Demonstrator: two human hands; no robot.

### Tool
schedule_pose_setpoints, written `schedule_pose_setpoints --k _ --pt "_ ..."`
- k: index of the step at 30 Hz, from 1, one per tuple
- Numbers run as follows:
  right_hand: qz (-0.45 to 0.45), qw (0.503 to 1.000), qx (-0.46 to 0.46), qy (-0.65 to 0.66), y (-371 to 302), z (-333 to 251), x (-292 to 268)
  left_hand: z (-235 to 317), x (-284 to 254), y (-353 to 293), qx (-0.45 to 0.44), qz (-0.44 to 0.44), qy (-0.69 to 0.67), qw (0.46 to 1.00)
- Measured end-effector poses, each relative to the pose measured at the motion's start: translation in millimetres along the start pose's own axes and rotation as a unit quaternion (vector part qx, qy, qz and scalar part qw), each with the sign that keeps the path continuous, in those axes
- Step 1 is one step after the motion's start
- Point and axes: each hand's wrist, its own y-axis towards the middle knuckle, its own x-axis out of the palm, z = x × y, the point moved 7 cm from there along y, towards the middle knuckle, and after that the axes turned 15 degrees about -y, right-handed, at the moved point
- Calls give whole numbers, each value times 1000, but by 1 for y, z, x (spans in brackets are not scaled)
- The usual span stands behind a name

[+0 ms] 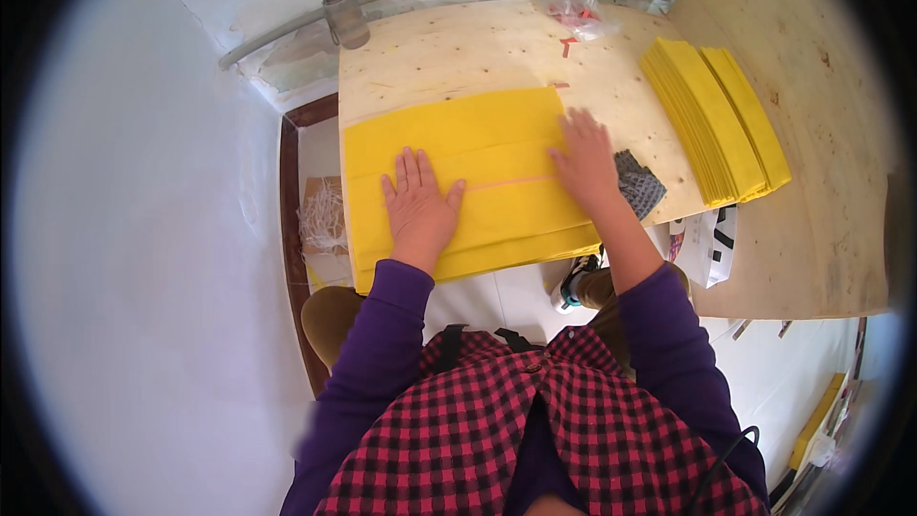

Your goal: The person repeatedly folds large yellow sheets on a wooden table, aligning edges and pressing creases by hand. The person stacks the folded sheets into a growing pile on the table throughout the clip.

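A stack of flat yellow fabric pieces (506,148) lies in front of me on the wooden tabletop, its near edge hanging slightly past the table's front. My left hand (420,205) rests on the left half of the top piece, palm down with the fingers spread. At the stack's right edge is my right hand (585,162), its fingers extended and slightly blurred. Neither hand grips anything. Across the top piece, between the hands, runs a thin pinkish line (511,182).
Two folded yellow fabric bundles (712,119) lie at the right by a plywood panel (812,134). A grey patterned cloth (640,183) sits beside my right hand. At the back are a bottle (344,14) and a clear plastic bag (585,17). A white wall stands left.
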Motion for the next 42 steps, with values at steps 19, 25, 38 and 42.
schedule_pose_setpoints --k 19,25,38,42 --pt "-356 899 -239 91 59 -33 5 6 -61 -28 168 181 -307 919" --pt "-403 874 -238 127 41 -28 -33 20 -49 -93 78 3 -584 808" --pt "-435 843 -167 268 -45 18 -61 61 46 -165 -272 -302 -870 280" --pt "-360 864 -210 283 -72 24 -76 54 53 -159 -275 -205 -911 230"
